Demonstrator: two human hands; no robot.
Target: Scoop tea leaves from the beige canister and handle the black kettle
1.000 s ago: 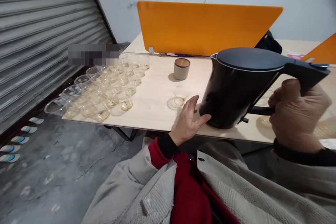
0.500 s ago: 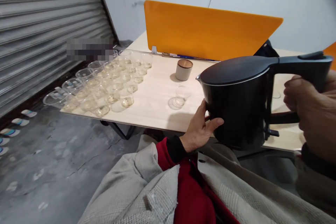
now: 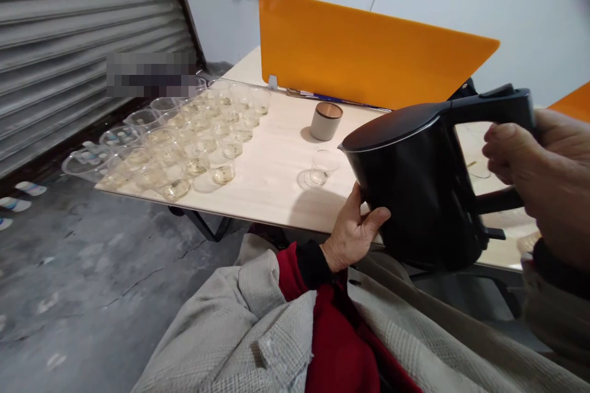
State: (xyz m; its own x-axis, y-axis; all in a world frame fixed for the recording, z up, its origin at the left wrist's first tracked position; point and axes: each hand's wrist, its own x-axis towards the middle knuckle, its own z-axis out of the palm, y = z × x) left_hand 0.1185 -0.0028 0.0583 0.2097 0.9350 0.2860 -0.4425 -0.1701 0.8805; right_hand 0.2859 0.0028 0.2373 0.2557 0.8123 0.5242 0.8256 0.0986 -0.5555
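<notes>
A black electric kettle (image 3: 415, 190) hangs over the table's front edge, its lid closed and its spout tipped toward the left. My right hand (image 3: 548, 178) is wrapped round its handle. At the kettle's left side is my left hand (image 3: 353, 233), thumb against the front of the body and the other fingers partly hidden behind it. Just left of the spout, a single clear plastic cup (image 3: 325, 163) stands on the table. A grey canister with a brown lid (image 3: 326, 121) sits behind that cup.
Many clear cups (image 3: 221, 166) with a little pale liquid stand in rows on the left of the wooden table (image 3: 271, 166). An orange divider panel (image 3: 369, 49) rises at the back, with pens (image 3: 322, 98) along its foot. A metal shutter (image 3: 87, 31) lies to the left.
The kettle has tilted further, its handle end coming left and its base swinging right. My right hand moved with it; my left hand stays by its side. The view has shifted slightly.
</notes>
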